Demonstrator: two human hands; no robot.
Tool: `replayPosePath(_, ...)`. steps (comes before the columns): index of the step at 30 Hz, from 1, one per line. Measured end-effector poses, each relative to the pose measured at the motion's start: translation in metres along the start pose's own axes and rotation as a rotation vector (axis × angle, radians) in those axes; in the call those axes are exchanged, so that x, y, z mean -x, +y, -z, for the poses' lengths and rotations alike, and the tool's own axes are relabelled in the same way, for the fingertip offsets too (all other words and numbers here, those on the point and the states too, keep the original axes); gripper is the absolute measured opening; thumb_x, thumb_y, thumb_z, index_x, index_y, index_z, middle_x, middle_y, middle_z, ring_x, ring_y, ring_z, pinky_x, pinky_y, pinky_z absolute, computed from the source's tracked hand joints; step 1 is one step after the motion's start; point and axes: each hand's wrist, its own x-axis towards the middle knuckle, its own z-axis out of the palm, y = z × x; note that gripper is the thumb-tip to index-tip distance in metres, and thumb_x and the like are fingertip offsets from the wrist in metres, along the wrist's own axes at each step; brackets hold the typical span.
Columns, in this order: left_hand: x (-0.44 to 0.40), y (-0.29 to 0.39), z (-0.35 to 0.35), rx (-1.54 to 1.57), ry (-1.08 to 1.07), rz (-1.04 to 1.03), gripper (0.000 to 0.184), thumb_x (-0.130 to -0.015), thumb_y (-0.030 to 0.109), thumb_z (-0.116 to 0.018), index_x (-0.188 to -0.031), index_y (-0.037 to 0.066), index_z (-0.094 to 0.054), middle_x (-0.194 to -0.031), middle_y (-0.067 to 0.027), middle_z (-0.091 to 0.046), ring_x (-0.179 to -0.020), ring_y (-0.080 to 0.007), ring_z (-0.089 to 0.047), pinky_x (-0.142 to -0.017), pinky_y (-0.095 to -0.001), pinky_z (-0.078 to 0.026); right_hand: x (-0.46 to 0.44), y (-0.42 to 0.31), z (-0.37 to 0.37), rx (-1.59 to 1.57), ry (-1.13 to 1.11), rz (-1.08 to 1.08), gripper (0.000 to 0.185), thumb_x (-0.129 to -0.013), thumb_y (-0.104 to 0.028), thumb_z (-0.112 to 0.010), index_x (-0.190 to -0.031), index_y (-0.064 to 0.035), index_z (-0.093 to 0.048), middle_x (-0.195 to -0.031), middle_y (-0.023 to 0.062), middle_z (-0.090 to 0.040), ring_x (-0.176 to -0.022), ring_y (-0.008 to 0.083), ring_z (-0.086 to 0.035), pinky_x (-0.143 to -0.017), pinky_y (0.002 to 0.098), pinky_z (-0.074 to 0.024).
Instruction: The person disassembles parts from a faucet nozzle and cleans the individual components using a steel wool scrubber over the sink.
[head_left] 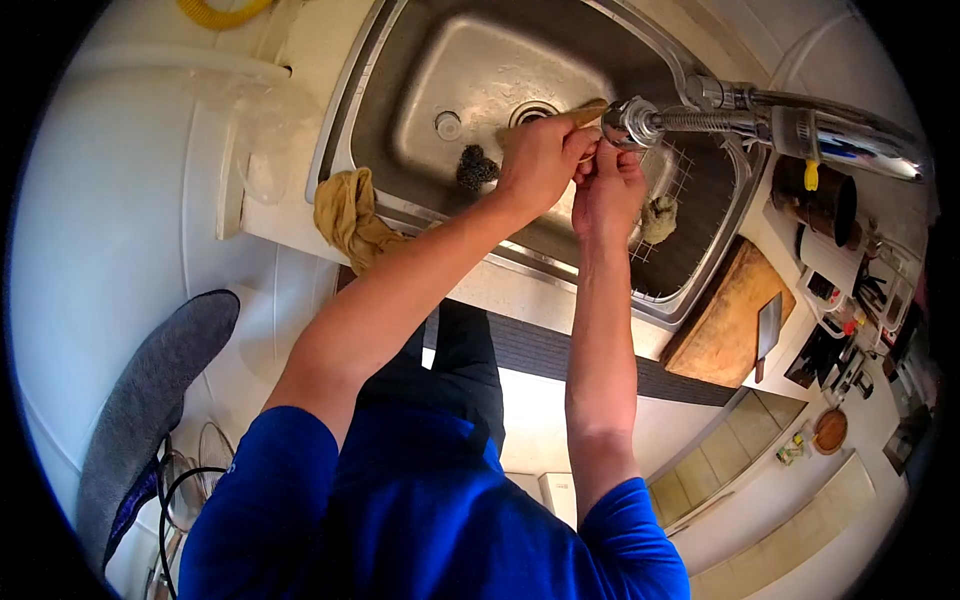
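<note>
The long tan piece (587, 111), too much covered for me to tell what it is, is over the sink (450, 75), along the far side of my left hand (545, 165). Its long axis runs crosswise, right end tipped a little away from me, with a stretch showing on either side of my knuckles. My left hand is the nearer one, curled and seemingly gripping it. My right hand (610, 195) sits on my body's side of the right end, fingers bent in to meet the left's fingertips; I can't tell whether it is pinching anything.

The tightest edge is the faucet head (630, 122), right beside the piece's right end and just past my right fingertips. To the right, the wire rack (678, 180) and a pale clump (659, 219) take up space. The roomier side is left and beyond, over bare basin around the drain (535, 112), with only a dark scrubber (477, 168) near my left wrist. A tan cloth (350, 218) hangs over the near left rim, well apart from both hands.
</note>
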Motion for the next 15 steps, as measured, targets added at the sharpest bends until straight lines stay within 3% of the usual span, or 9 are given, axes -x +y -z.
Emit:
replayPosePath(3,-0.003,-0.025,-0.016,0.244,0.15,-0.169,0.025,-0.091,0.021,-0.06,-0.088,-0.003,-0.068,-0.068,-0.0145,-0.066,-0.061,-0.0249,-0.064,-0.059,-0.0321,-0.05,0.001,-0.003,0.0,0.063,-0.003,0.029,0.007,-0.094,-0.003,-0.059,-0.097,0.0017,-0.063,-0.079,0.0049,-0.062,-0.061,0.0099,-0.052,-0.053,0.0245,-0.0412)
replayPosePath(7,-0.012,-0.029,-0.003,0.344,0.029,-0.195,0.026,-0.091,0.022,-0.062,-0.084,-0.004,-0.068,-0.067,-0.0165,-0.064,-0.059,-0.0259,-0.063,-0.058,-0.034,-0.049,0.003,-0.011,0.0,0.261,-0.093,0.086,0.005,-0.093,-0.004,-0.062,-0.097,-0.0008,-0.061,-0.081,0.0058,-0.064,-0.065,0.0107,-0.055,-0.056,0.0252,-0.042)
replayPosePath(9,-0.018,-0.024,0.005,0.007,-0.001,-0.147,0.026,-0.091,0.024,-0.064,-0.086,-0.002,-0.068,-0.068,-0.0122,-0.063,-0.063,-0.0144,-0.059,-0.059,-0.0321,-0.046,0.003,-0.013,0.001,0.299,-0.113,0.08,0.005,-0.092,-0.004,-0.063,-0.095,0.0003,-0.062,-0.078,0.0056,-0.063,-0.063,0.0104,-0.055,-0.054,0.0245,-0.0416)
replayPosePath(13,-0.028,-0.015,0.013,-0.136,-0.083,-0.127,0.028,-0.091,0.026,-0.065,-0.084,-0.001,-0.069,-0.065,-0.0116,-0.06,-0.061,-0.0125,-0.056,-0.057,-0.0319,-0.044,0.002,-0.017,0.001,0.359,-0.106,0.043,0.008,-0.092,-0.006,-0.064,-0.089,0.0012,-0.062,-0.068,0.0053,-0.061,-0.056,0.0107,-0.053,-0.049,0.0243,-0.0404)
replayPosePath(15,-0.031,-0.016,0.014,-0.109,-0.187,-0.004,0.032,-0.091,0.03,-0.064,-0.082,-0.001,-0.069,-0.064,-0.0089,-0.06,-0.06,-0.0128,-0.055,-0.056,-0.034,-0.044,0.002,-0.019,-0.001,0.331,-0.107,0.029,0.009,-0.092,-0.007,-0.064,-0.088,0.001,-0.062,-0.067,0.0054,-0.06,-0.055,0.0107,-0.053,-0.048,0.0242,-0.0401)
